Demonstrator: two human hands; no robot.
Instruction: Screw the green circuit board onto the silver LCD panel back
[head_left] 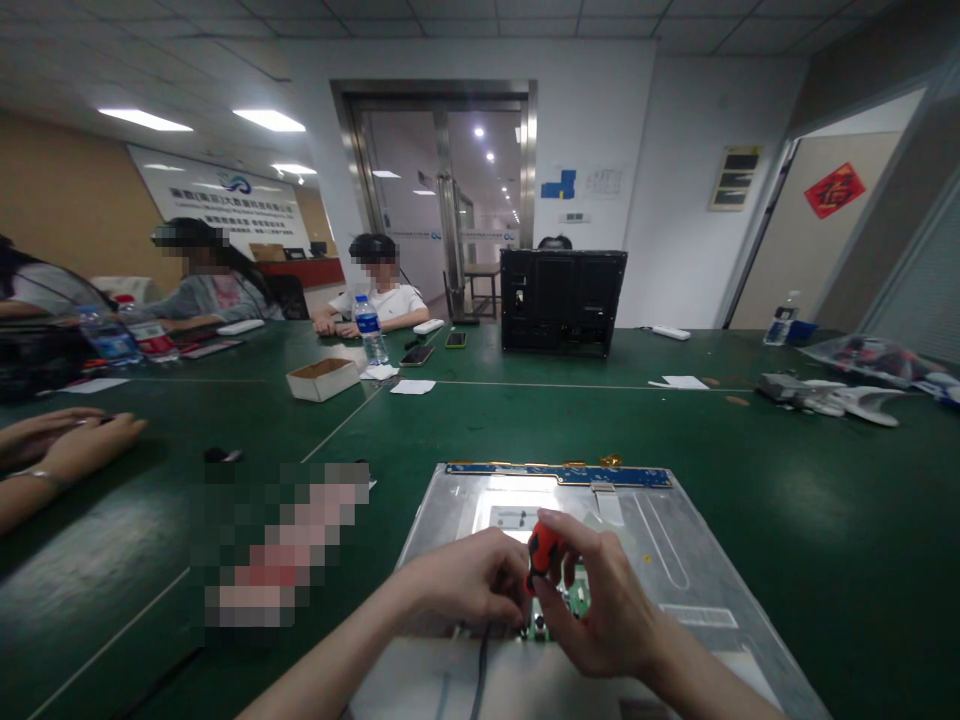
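My right hand (611, 595) grips the red and black handle of a screwdriver (543, 545), held roughly upright over a small green circuit board (580, 592). Close beside it, my left hand (476, 575) has its fingers curled together near the lower end of the screwdriver; what they pinch, if anything, is hidden. The board sits on the back of a flat silver display panel (701, 565) lying on the table. A narrow blue circuit strip (630, 478) runs along the panel's far edge, joined to a white ribbon cable (607, 505). A dark cable (481, 665) passes below my left hand.
The green table (570, 420) stretches ahead. On it are an open cardboard box (324, 380), a water bottle (369, 330), phones, papers and an upright black monitor housing (562, 300). A grey device (795, 390) lies at right. Another person's hands (75, 445) rest at left; several people sit around.
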